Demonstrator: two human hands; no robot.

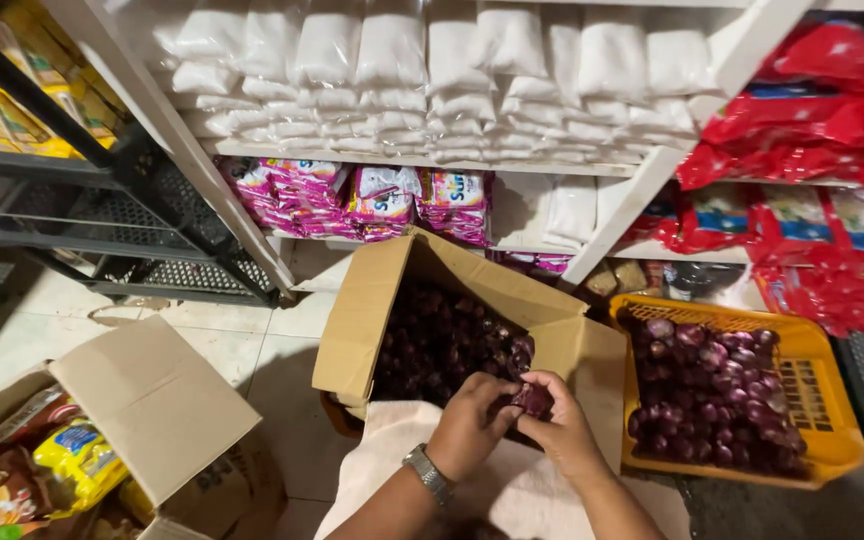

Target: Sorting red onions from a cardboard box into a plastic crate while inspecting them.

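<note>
Head view, downward. Landmark: open cardboard box [392, 310] on the tiled floor, filled with red onions [442, 345].

- Left hand [470, 425], with a metal wristwatch [428, 472] at the wrist, is seen at the near edge of the box, fingers curled against a single red onion [532, 399].
- Right hand [562, 428] is seen just right of the left hand, fingers closed around the same onion; the onion is gripped between both hands, just above the box's near rim.
- A pale cloth [392, 440] is draped below the box's near edge, under the forearms.
- A yellow plastic basket [817, 395] is noted just right of the box, holding more red onions.
- A second cardboard box [152, 400], left of the landmark box, holds colourful snack packets [62, 465].
- White shelves [412, 158] behind the box carry white bags [512, 70] above and pink packets [352, 195] below; red packets [822, 130] are stacked to the right.
</note>
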